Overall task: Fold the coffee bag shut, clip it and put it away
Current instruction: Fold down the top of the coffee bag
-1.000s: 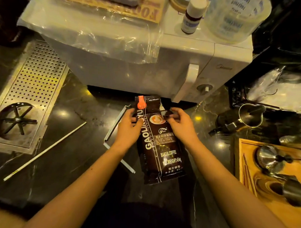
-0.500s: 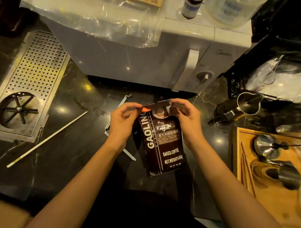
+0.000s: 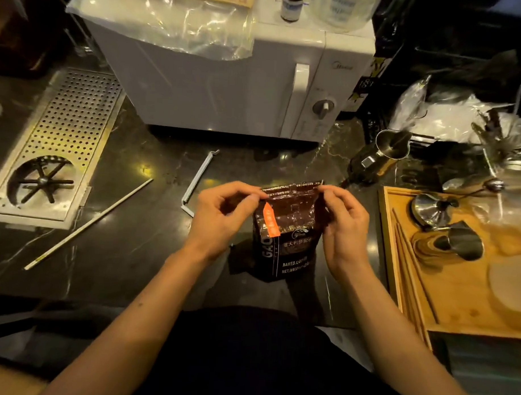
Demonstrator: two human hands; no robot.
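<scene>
A dark brown coffee bag (image 3: pixel 287 236) with white lettering and an orange label stands upright on the black counter, near its front edge. My left hand (image 3: pixel 223 216) pinches the bag's top left corner. My right hand (image 3: pixel 344 227) pinches the top right corner. The flat top strip of the bag is stretched between my fingers. A pale blue bag clip (image 3: pixel 196 180) lies hinged open on the counter, just behind and left of my left hand.
A white microwave (image 3: pixel 242 78) stands behind the bag, plastic film draped over it. A perforated metal drip tray (image 3: pixel 57 143) lies at the left, with a long white stick (image 3: pixel 90 224) beside it. A wooden tray (image 3: pixel 456 307) with metal tools sits at the right, a steel pitcher (image 3: pixel 385 154) behind it.
The bag has gone from lying tilted on the counter to standing upright, closer to me. Both hands have shifted to its top corners and the top strip is pulled up straight.
</scene>
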